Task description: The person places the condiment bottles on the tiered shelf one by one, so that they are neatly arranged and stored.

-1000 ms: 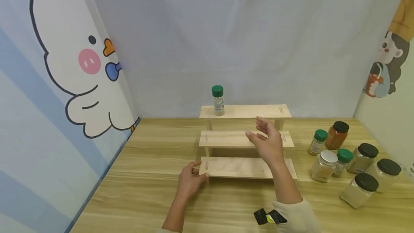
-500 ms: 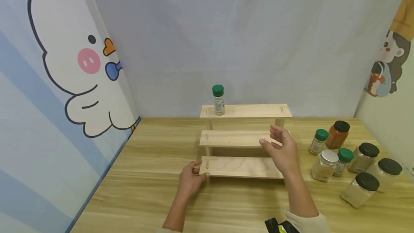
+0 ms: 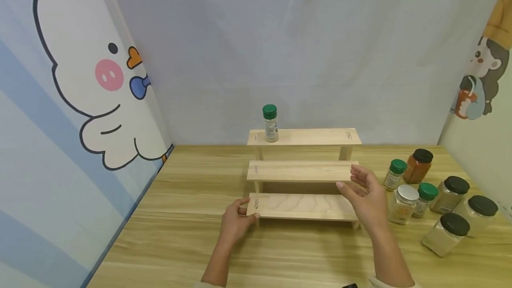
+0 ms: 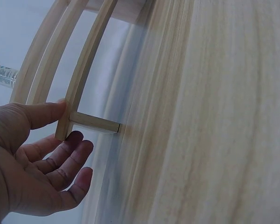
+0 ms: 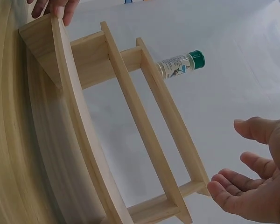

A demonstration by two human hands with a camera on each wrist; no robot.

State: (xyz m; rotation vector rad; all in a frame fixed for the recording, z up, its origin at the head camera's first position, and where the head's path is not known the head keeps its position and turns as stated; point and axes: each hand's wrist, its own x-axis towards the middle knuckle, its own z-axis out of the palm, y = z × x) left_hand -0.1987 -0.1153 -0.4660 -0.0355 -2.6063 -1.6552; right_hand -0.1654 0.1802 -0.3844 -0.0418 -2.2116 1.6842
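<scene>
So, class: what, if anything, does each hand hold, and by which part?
The left hand grips the wooden stepped rack by the left front corner of its lowest step. The right hand holds nothing, open near the rack's right end.

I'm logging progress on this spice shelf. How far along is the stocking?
Done: one green-lidded bottle stands on the top step of the wooden rack. In hand: the left hand holds the rack's bottom-left corner; the right hand is open and holds nothing, between the rack and the jars. Left: eight jars stand on the table to the right; the two lower steps are bare.
</scene>
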